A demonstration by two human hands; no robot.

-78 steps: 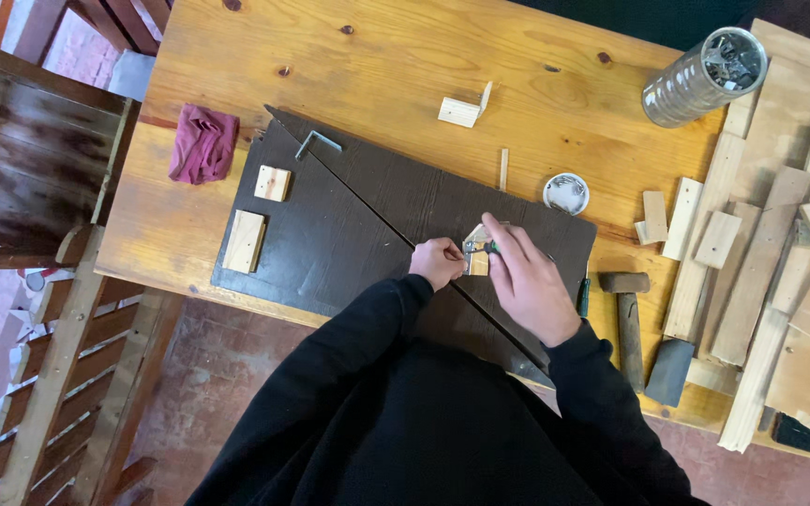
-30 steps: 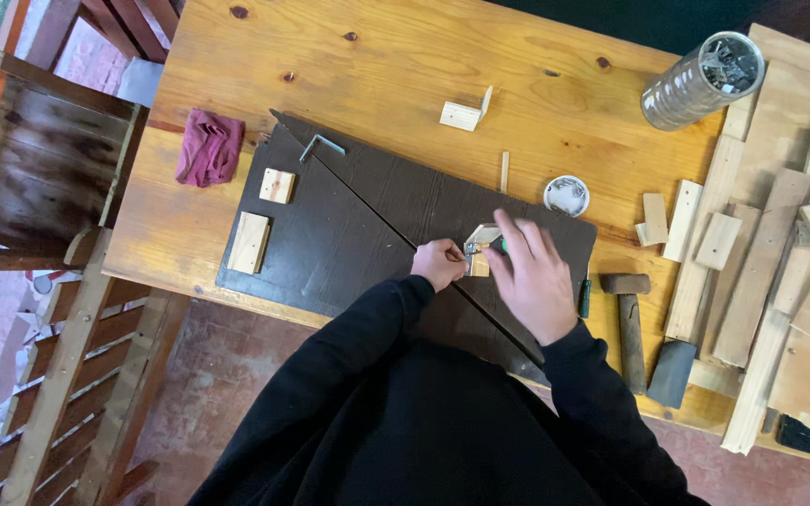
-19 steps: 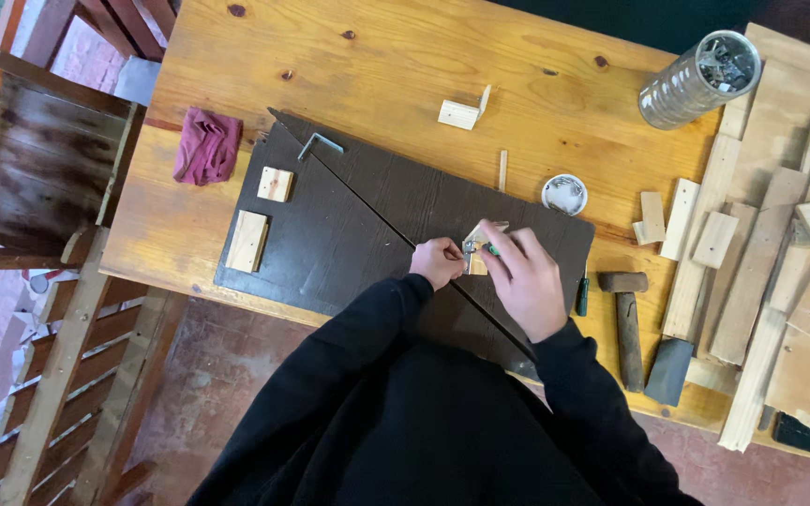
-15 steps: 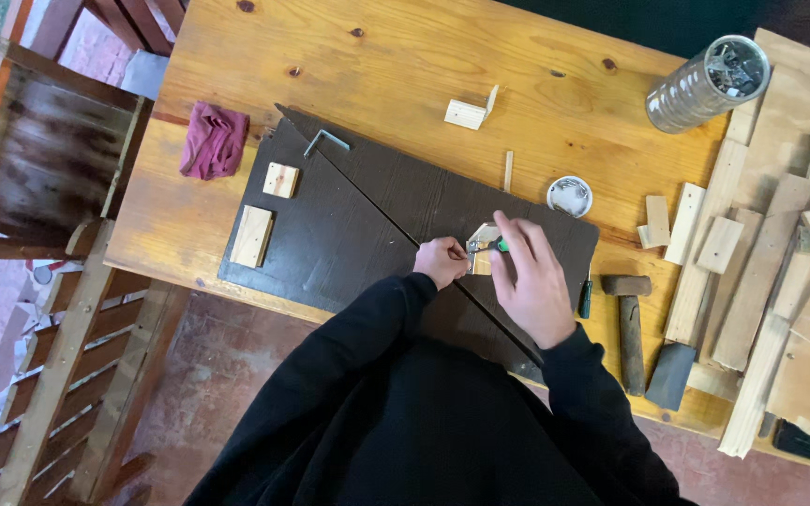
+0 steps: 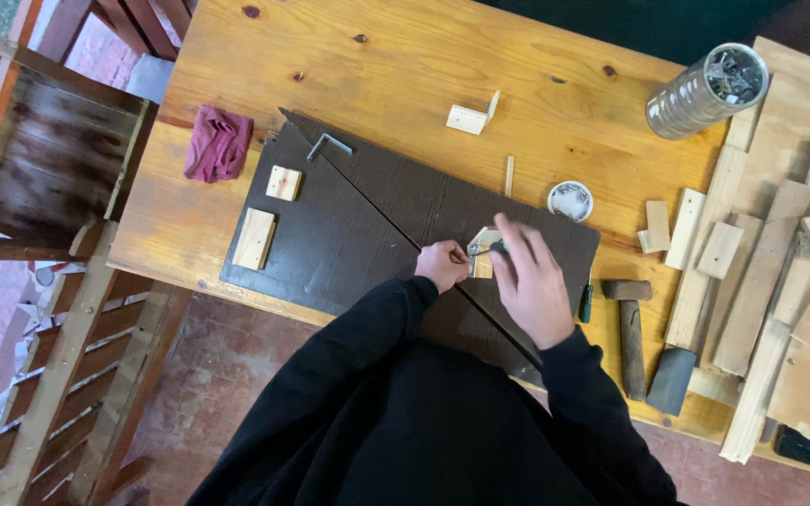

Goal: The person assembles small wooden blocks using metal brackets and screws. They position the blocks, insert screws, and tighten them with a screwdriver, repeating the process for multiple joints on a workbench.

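Hands meet over a small wood block (image 5: 483,255) on the dark textured board (image 5: 349,234): the left hand (image 5: 442,265) pinches its near-left side, while the right hand (image 5: 529,281) closes on a slim green-handled tool (image 5: 499,247) just right of it (the tip is hidden). Pale offcuts (image 5: 257,238) lie leftward; a hammer (image 5: 628,323) rests on the varnished table (image 5: 377,66) to the right.

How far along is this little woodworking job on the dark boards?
Two wood blocks already lie on the left dark board. In hand: the left hand steadies a small block with a metal bracket while the right hand works on it with a tool. Another bracketed block and many wood offcuts lie untouched.
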